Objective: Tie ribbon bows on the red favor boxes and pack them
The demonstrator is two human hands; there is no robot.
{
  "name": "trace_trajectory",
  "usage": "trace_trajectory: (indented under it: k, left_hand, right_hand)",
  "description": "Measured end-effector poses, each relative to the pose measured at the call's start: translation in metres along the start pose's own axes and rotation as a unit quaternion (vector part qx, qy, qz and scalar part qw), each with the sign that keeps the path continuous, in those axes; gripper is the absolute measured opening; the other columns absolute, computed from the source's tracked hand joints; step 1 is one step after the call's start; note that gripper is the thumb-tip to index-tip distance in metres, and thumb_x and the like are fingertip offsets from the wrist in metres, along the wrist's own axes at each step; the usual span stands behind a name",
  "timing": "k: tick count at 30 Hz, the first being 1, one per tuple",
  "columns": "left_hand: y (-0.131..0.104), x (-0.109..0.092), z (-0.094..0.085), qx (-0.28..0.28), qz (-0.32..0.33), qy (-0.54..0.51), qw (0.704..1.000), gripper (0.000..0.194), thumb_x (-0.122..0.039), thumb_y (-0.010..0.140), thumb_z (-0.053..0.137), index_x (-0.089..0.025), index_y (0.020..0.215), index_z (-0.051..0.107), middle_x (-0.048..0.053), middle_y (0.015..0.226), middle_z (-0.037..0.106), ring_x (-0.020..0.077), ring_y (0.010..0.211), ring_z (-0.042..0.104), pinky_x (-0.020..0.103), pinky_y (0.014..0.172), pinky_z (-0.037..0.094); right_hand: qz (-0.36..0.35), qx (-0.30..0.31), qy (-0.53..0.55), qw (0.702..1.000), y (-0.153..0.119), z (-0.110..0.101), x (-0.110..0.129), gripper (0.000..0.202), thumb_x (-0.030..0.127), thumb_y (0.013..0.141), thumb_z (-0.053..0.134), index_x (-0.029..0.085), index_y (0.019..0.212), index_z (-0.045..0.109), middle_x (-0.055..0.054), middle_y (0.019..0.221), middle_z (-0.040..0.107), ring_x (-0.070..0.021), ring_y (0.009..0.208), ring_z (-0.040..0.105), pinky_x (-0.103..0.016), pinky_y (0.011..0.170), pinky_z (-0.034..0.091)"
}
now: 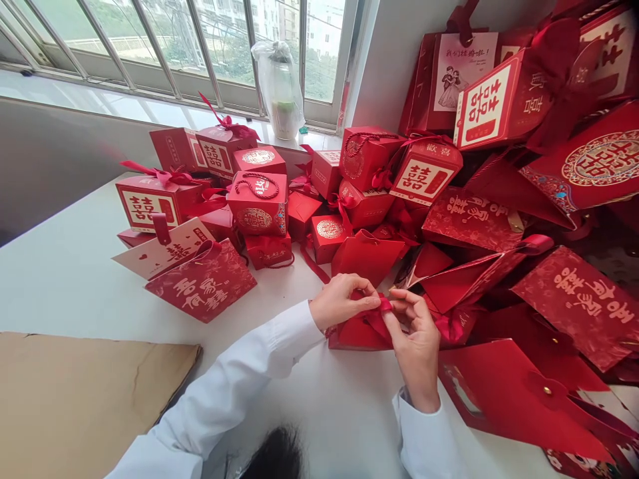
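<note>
Pinching the red ribbon [383, 305] between thumb and fingers, the left hand [345, 301] and right hand [415, 342] meet over a red gift box [357, 334] on the white table [299, 406], beside piled boxes.

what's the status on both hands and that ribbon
Left hand pinching red ribbon. Right hand gripping it too. Red package underneath. Other red boxes crowd close beyond.

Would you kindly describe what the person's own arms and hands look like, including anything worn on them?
The left sleeve and right sleeve are white with a faint bluish cast, plain and creased, reaching to around the wrists. The left hand and right hand are ungloved, with no ring that I can make out on the fingers.
</note>
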State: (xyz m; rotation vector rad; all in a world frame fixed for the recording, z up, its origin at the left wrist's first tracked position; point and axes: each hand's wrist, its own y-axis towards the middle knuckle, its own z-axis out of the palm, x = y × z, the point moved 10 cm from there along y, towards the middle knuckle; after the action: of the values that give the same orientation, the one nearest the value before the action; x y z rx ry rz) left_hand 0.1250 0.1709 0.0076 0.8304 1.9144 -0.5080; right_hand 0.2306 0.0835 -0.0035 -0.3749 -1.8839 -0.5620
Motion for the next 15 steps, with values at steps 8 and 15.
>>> trace_trajectory:
  k: [8, 15]
  left_hand:
    - [0.000, -0.001, 0.004, 0.027, 0.001, -0.004, 1.000, 0.024, -0.033, 0.083, 0.055, -0.014, 0.078, 0.069, 0.003, 0.082, 0.066, 0.0115, 0.067, 0.057, 0.020, 0.060, 0.044]
    - [0.001, 0.001, 0.007, 0.049, 0.018, 0.019, 0.998, 0.020, -0.033, 0.082, 0.059, -0.015, 0.080, 0.068, 0.000, 0.078, 0.067, 0.0115, 0.069, 0.058, 0.020, 0.062, 0.041]
  right_hand:
    - [-0.062, -0.046, -0.120, 0.990, -0.004, -0.005, 0.016, 0.025, 0.029, 0.083, 0.057, 0.021, 0.107, 0.059, -0.003, 0.087, 0.064, -0.0181, 0.075, 0.063, -0.032, 0.070, 0.051]
    - [-0.089, 0.007, -0.129, 0.988, 0.000, 0.007, 0.018, 0.018, 0.028, 0.087, 0.051, 0.022, 0.099, 0.062, -0.004, 0.091, 0.069, -0.0184, 0.079, 0.066, -0.031, 0.075, 0.052]
